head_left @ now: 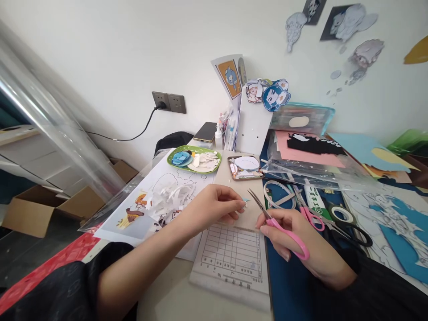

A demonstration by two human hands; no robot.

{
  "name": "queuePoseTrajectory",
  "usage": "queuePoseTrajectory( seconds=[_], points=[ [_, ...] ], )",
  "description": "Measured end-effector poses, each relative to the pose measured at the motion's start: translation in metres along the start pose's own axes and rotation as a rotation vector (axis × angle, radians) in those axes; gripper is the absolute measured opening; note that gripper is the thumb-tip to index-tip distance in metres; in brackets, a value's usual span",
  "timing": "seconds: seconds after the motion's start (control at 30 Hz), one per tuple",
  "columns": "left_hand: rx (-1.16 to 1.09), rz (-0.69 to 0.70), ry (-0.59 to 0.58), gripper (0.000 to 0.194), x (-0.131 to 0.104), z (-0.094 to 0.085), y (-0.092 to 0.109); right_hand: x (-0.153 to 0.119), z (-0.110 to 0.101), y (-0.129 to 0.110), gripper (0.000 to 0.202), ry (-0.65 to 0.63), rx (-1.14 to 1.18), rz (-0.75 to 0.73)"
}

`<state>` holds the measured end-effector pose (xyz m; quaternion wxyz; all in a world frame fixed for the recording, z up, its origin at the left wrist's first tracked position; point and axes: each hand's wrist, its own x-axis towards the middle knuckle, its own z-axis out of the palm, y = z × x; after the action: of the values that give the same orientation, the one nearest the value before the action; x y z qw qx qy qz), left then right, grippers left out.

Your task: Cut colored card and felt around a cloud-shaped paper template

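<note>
Pink-handled scissors (286,235) are in my right hand (294,232), their blades parted slightly and pointing up and left. My left hand (214,205) pinches a tiny paper piece (246,201) with some blue on it, just left of the blade tips. Below both hands lies a printed form pad (234,258). Curly white paper scraps (172,196) are heaped left of my left hand. Behind it, a green tray (170,156) holds blue and white cut pieces. A small tin (230,168) with paper cut-outs stands to its right.
Right of the scissors lie a second pink pair (309,214), black scissors (357,234), a tape roll (343,215) and a glue tube (314,198). Blue paper (397,254) sits at far right. A white bottle (218,137) and phone (205,132) stand near the wall.
</note>
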<state>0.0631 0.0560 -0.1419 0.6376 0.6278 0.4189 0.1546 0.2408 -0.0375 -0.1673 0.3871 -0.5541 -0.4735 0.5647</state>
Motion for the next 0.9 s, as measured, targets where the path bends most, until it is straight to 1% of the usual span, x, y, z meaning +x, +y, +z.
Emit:
queuePoseTrajectory(
  seconds=[0.07,0.2,0.27,0.37,0.43,0.63,0.7,0.8,0.9],
  points=[
    [0.11,0.079,0.091,0.018,0.002,-0.004,-0.001,0.001,-0.002,0.0,0.016,0.036,0.033,-0.036],
    [0.358,0.253,0.368,0.016,0.014,-0.012,-0.005,0.001,-0.004,-0.001,0.019,0.105,0.087,-0.097],
    [0.451,0.3,0.424,0.014,0.02,-0.013,-0.009,0.0,-0.004,-0.002,0.019,0.124,0.105,-0.134],
    [0.533,0.345,0.417,0.015,0.024,-0.01,-0.013,0.0,-0.004,-0.003,0.017,0.126,0.142,-0.165],
    [0.557,0.366,0.4,0.016,0.021,-0.007,-0.013,0.001,-0.005,-0.001,0.016,0.116,0.171,-0.173],
    [0.512,0.407,0.307,0.019,0.003,0.002,-0.01,0.006,-0.008,0.001,0.016,0.1,0.221,-0.208],
    [0.485,0.417,0.317,0.019,0.002,0.002,-0.011,0.005,-0.008,0.0,0.016,0.099,0.221,-0.219],
    [0.465,0.425,0.375,0.021,0.01,-0.002,-0.011,0.005,-0.007,-0.002,0.016,0.097,0.213,-0.214],
    [0.473,0.406,0.434,0.024,0.03,-0.013,-0.005,0.005,-0.006,-0.002,0.016,0.096,0.202,-0.2]
  ],
)
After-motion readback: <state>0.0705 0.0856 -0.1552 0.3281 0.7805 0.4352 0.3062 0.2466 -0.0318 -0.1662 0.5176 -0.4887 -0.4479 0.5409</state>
